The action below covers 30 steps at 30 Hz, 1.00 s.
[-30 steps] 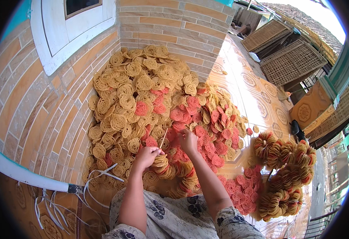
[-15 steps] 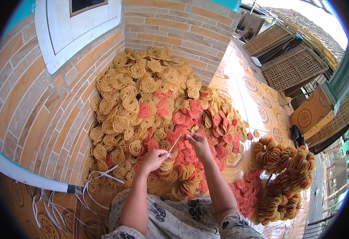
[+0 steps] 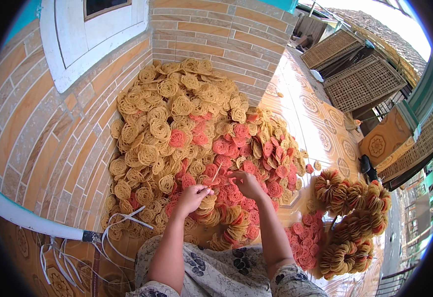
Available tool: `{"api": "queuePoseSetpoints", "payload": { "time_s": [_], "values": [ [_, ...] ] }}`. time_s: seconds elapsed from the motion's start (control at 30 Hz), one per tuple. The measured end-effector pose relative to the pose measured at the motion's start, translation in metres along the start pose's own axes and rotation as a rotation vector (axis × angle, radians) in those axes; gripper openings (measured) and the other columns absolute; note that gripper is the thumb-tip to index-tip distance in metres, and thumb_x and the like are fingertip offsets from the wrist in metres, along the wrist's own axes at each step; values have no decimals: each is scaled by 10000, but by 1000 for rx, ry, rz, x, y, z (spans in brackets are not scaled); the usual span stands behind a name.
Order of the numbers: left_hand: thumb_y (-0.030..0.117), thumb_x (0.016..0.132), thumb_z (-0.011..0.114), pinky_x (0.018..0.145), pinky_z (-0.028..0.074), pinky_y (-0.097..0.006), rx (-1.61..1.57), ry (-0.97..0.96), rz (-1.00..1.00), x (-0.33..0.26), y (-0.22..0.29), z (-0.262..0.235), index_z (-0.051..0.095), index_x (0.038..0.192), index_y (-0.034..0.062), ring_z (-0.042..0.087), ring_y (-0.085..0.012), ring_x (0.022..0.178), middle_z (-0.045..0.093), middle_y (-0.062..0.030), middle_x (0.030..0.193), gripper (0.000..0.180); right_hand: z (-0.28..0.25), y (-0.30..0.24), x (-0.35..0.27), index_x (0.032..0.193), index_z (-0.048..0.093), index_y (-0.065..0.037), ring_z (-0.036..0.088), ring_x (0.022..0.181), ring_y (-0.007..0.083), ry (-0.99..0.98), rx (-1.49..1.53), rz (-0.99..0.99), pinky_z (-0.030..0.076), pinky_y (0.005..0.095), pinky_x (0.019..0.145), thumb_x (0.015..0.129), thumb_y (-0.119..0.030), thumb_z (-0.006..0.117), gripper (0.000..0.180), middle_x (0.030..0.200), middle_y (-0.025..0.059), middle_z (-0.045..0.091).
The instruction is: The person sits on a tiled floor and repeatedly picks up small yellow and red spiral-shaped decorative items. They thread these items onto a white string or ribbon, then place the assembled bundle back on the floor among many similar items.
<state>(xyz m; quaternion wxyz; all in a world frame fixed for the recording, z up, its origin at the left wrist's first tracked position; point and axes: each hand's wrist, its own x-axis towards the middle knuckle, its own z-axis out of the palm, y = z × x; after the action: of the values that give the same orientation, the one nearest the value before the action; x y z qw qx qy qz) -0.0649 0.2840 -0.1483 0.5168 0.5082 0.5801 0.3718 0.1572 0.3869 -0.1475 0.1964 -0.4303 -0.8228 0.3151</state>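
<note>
A big heap of round, coiled yellow and pink crackers [image 3: 186, 133] lies against a brick wall. My left hand [image 3: 192, 194] is closed around a thin pale strip [image 3: 217, 172] whose tip sticks up between my hands. Below it hangs a curved string of threaded crackers [image 3: 228, 225] resting near my lap. My right hand [image 3: 246, 182] pinches at the strip just right of my left hand, over the pink crackers.
Finished bundles of strung crackers [image 3: 352, 218] lie on the patterned tile floor [image 3: 315, 123] at right, with loose pink crackers [image 3: 303, 245] beside them. White strips [image 3: 117, 230] and a white pipe [image 3: 28, 218] lie at lower left. Woven bamboo trays [image 3: 360, 79] lean at the upper right.
Both hands have lifted slightly from the heap and come together around the thin strip; the strung crackers hang below them.
</note>
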Motion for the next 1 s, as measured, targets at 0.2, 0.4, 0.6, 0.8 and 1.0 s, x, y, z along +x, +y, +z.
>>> {"api": "queuePoseSetpoints", "payload": {
  "time_s": [0.2,0.4,0.6,0.8,1.0],
  "values": [
    [239,936,581,855,476,-301,145,-69,11,-1,5,-5,708,1020,18,663,-160,907,719,-97,970,268,25,17,-3,939,713,-94,641,780,278,400,-363,259,398,417,845,862,-224,623,175,833,91,693],
    [292,915,598,794,493,-333,175,-56,42,1,1,0,726,1004,71,680,-217,871,719,-101,952,270,-2,-11,-7,998,684,35,628,664,195,420,249,241,478,323,618,907,-215,610,277,723,116,663],
    [294,917,596,786,495,-331,202,-36,34,0,2,1,729,996,74,679,-217,862,720,-93,955,269,-6,-44,-10,963,698,9,604,672,198,446,153,160,456,355,639,903,-189,615,223,727,116,656],
    [312,910,605,768,497,-345,157,39,67,3,-2,5,730,992,90,678,-242,844,715,-106,937,268,-15,-63,-18,904,703,-7,550,718,215,352,-298,-408,426,382,709,919,-174,601,196,776,122,647],
    [290,907,623,762,499,-356,233,105,162,6,-5,14,706,1010,59,676,-262,851,701,-128,940,266,4,-73,-8,851,658,26,566,703,211,367,319,7,441,323,664,908,-204,642,237,747,120,623]
  ]
}}
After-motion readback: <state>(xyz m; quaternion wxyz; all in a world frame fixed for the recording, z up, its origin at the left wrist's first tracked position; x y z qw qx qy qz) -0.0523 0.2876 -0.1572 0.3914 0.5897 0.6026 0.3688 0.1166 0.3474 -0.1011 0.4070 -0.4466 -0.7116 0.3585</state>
